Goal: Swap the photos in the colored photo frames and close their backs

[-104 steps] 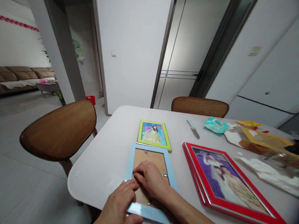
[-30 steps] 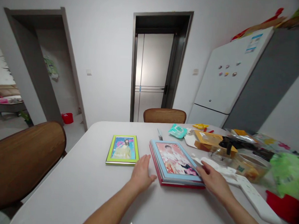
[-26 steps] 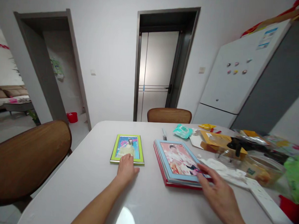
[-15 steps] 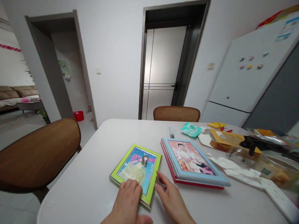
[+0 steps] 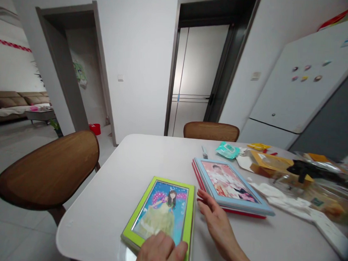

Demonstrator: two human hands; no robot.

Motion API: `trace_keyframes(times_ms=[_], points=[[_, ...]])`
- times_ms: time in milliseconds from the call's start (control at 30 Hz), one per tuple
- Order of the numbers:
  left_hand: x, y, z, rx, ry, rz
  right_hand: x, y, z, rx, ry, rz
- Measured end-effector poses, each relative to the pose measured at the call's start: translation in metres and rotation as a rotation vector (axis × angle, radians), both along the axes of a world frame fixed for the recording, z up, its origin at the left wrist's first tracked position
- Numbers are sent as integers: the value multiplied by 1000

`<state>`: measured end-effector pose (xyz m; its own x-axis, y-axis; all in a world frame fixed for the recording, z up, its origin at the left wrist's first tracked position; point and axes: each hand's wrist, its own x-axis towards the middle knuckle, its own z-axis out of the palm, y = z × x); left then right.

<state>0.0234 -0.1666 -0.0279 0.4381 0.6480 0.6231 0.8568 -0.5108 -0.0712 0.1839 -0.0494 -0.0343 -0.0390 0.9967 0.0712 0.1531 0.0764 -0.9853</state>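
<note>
A green-framed photo (image 5: pixel 162 214) lies face up on the white table (image 5: pixel 138 159), close to the near edge. My left hand (image 5: pixel 160 254) rests on the frame's near end with its fingers curled over the bottom edge. My right hand (image 5: pixel 216 221) lies open on the table just right of the frame, fingers stretched toward its right side. Beyond it a blue-framed photo (image 5: pixel 232 184) lies face up on top of a red frame (image 5: pixel 199 178).
Clutter fills the table's right side: a teal wipes pack (image 5: pixel 227 149), a knife (image 5: pixel 204 152), yellow packaging (image 5: pixel 272 164), white paper (image 5: pixel 280 196), a glass container (image 5: pixel 324 194). Wooden chairs stand at the left (image 5: pixel 49 171) and far side (image 5: pixel 211 130). A fridge (image 5: pixel 302 86) is at the right.
The green frame has slid toward me and to the table's near edge under my left hand. My right hand left the stacked blue frame and came beside the green one.
</note>
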Motion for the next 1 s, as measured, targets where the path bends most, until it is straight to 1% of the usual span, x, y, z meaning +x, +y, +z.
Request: trace_keyframes(times_ms=[67, 133, 167, 200, 233, 300, 400, 433, 500, 600, 667, 733, 833, 1000], points=[[-10, -1, 29, -43, -232, -13, -8, 0, 9, 59, -11, 7], [-21, 0, 54, -98, -505, 95, -22, -2, 17, 107, -50, 72], [-28, 1, 62, -122, -620, 165, -29, -4, 21, 130, -85, 122], [-34, 1, 66, -153, -717, 236, -37, -6, 23, 154, -126, 175], [-41, 2, 67, -182, -801, 293, -45, -8, 25, 182, -173, 226], [-53, 3, 61, -249, -949, 363, -58, -11, 25, 254, -278, 311], [-66, -1, 38, -346, -1094, 407, -68, -13, 18, 354, -431, 389], [-68, -3, 30, -381, -1104, 417, -70, -13, 15, 378, -476, 405], [-72, -6, 14, -449, -1055, 451, -71, -15, 9, 409, -565, 427], [-76, -9, -5, -527, -859, 556, -72, -19, 2, 458, -697, 455], [-77, -9, -13, -552, -703, 610, -72, -21, 0, 483, -770, 470], [-79, -10, -18, -546, -590, 614, -71, -21, 0, 492, -821, 492], [-79, -11, -19, -518, -498, 587, -70, -19, 2, 502, -853, 536], [-80, -9, -22, -459, -475, 509, -76, -12, 11, 603, -829, 755]])
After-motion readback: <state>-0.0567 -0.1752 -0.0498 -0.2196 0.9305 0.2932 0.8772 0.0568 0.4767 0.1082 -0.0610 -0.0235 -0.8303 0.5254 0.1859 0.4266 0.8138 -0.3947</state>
